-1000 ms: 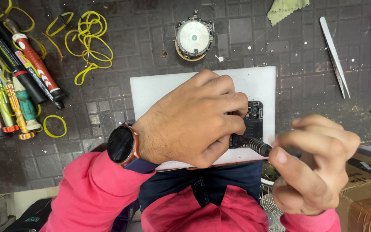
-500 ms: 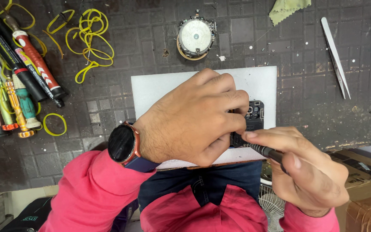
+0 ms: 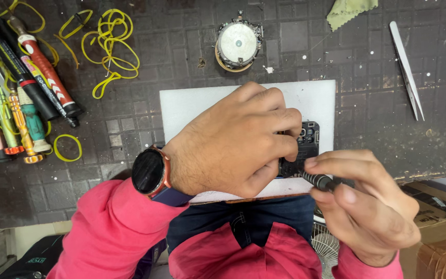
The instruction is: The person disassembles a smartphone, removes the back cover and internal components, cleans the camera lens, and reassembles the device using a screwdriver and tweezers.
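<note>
Left hand (image 3: 238,142): fingers curled & pressed down on the small dark device (image 3: 303,150), pinning it to the white pad (image 3: 192,106); wrist w/ watch (image 3: 149,171), pink sleeve
Right hand (image 3: 365,201): thumb & fingers pinching the black knurled screwdriver (image 3: 320,180) near its handle end; hand not spread
Device: lay at the pad's right part, near its front edge, mostly hidden under the L fingers; only the right side w/ small inner parts showed
Pad: flat on the bench (image 3: 367,139), front edge reaching the bench edge above the lap
Key relation: device sat just left of & slightly beyond the R hand; screwdriver's long axis ran from R fingers up-left toward the device's lower right corner, tip looked to be on or at it, exact contact couldn't be told
Nearer hand: L already on the device; R reached it only thru the tool
Device axis: long side seemed to run away from the body, roughly crosswise to the tool; partly covered so not certain
Nearby, back: round metal part (image 3: 237,44) beyond the pad, tweezers (image 3: 407,70) well apart on the right, green cloth (image 3: 349,10) at top edge
Nearby, left: row of screwdrivers & pens (image 3: 21,98), yellow rubber bands (image 3: 110,46) scattered
</note>
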